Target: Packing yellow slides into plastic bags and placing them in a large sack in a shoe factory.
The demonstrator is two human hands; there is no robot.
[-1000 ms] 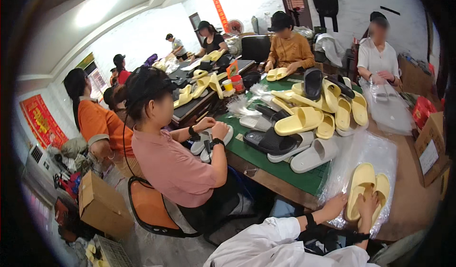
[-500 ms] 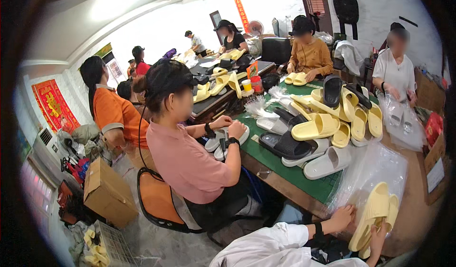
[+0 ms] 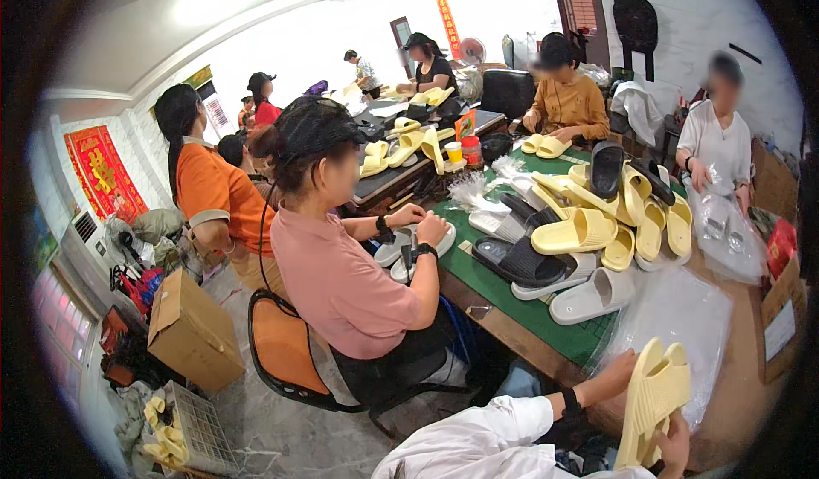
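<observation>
At the lower right, a pair of ribbed yellow slippers (image 3: 655, 400) stands tilted up, one pressed against the other. My right hand (image 3: 672, 441) is closed round their lower right side. My left hand (image 3: 611, 378) meets their left edge with its fingers bent, the fingertips partly hidden by the slippers. Beneath and beyond them, clear plastic bags (image 3: 682, 319) lie flat on the table. The closest slipper of the heap is a white one (image 3: 593, 298), just past the bags.
Yellow, black and white slippers (image 3: 573, 233) are heaped on a green cutting mat (image 3: 563, 336). A co-worker in pink (image 3: 350, 266) sits at my left, handling white slippers. Across the table a person in white (image 3: 717, 142) holds a bagged pair. A cardboard box (image 3: 781, 317) stands at the right edge.
My left hand has lifted off the plastic bags to the slippers' left edge. The pair has turned more upright and closer together in my right hand. The view has shifted slightly.
</observation>
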